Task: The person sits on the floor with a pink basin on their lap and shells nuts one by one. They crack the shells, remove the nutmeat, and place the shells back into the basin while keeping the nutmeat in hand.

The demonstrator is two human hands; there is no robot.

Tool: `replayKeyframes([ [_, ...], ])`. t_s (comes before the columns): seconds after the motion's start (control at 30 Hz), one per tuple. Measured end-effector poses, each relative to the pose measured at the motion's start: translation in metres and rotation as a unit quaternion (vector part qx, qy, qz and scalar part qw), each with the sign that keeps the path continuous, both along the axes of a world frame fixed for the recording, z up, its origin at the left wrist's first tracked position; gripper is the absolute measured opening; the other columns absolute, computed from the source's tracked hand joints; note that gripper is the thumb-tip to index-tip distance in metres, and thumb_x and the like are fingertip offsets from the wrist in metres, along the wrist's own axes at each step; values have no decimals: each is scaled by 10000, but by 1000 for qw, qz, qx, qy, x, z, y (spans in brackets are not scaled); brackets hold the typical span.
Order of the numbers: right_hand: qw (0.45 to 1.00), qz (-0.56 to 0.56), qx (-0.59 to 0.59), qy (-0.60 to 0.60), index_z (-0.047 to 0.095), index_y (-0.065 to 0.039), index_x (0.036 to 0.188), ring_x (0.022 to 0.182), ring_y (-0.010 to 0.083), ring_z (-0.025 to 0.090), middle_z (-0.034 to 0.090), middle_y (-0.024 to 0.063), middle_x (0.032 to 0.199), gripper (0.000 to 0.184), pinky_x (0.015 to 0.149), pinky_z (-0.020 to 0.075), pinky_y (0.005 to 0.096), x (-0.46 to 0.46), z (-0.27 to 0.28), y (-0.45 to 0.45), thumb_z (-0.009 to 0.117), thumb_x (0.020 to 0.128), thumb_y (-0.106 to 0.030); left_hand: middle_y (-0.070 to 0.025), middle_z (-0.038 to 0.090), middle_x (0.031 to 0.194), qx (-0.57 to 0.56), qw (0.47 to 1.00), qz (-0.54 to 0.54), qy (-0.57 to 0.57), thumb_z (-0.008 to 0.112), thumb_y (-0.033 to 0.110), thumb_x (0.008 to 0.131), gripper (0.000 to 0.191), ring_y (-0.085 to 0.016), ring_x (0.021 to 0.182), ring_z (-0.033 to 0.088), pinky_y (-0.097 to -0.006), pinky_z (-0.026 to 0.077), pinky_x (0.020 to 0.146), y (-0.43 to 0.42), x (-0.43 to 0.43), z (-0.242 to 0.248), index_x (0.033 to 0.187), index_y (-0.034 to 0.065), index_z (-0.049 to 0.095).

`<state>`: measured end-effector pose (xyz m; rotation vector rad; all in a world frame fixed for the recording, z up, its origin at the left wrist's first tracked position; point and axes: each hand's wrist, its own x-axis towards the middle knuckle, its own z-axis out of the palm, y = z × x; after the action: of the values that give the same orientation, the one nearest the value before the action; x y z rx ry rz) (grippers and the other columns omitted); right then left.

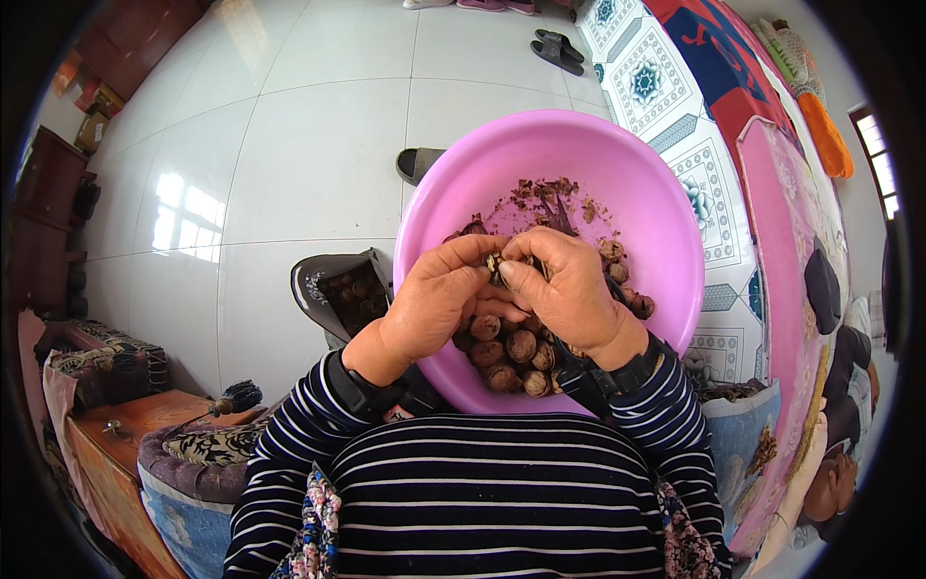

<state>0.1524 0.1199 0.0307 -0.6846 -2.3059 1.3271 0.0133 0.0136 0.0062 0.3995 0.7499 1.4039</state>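
Observation:
My left hand and my right hand meet above a large pink plastic basin. Between their fingertips they pinch a small piece of walnut, partly covered by the fingers. Below the hands, whole brown walnuts lie heaped in the near part of the basin, and a few more sit at its right. Dark husk scraps are scattered across the basin's far side. What lies directly under my palms is hidden.
Left of the basin stands an open dark bag holding walnuts. Slippers lie on the tiled floor, another beside the basin. A wooden cabinet and a cushioned seat are at lower left. A person's hands show at far right.

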Motion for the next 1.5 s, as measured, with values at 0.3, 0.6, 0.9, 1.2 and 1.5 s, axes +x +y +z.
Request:
replayKeyframes([
  [0.3,988,-26,-148,15,613,21,856,619,53,522,608,25,739,74,554,433,201,2,9,5,588,884,-43,-188,589,1054,19,999,8,-31,316,-14,950,311,-288,913,666,-333,575,797,-1,0,1,1224,-71,451],
  [0.6,965,-41,-255,48,632,14,869,602,41,509,601,10,748,67,535,419,177,2,12,10,614,864,-50,-203,587,1056,21,999,-15,-23,326,-18,948,282,-294,918,666,-329,577,789,1,-2,1,1196,-61,452],
  [0.9,997,36,-45,-56,617,21,860,689,73,553,603,24,773,65,616,455,213,3,16,6,653,807,10,-177,587,1048,10,1000,5,4,366,1,968,236,-265,894,668,-316,586,784,1,1,-2,1160,-72,484],
  [1.2,997,56,-26,-52,610,23,840,674,230,583,588,129,764,70,620,470,323,4,13,7,619,796,-31,-159,580,1053,3,999,-8,35,375,6,975,238,-250,891,663,-310,586,791,0,2,-4,1169,-73,488],
  [1.5,992,83,96,-7,607,7,860,676,311,594,577,150,793,67,608,480,360,5,12,5,613,804,-28,-143,577,1063,10,999,8,33,383,15,978,233,-230,894,655,-307,584,787,0,2,-6,1162,-64,501],
])
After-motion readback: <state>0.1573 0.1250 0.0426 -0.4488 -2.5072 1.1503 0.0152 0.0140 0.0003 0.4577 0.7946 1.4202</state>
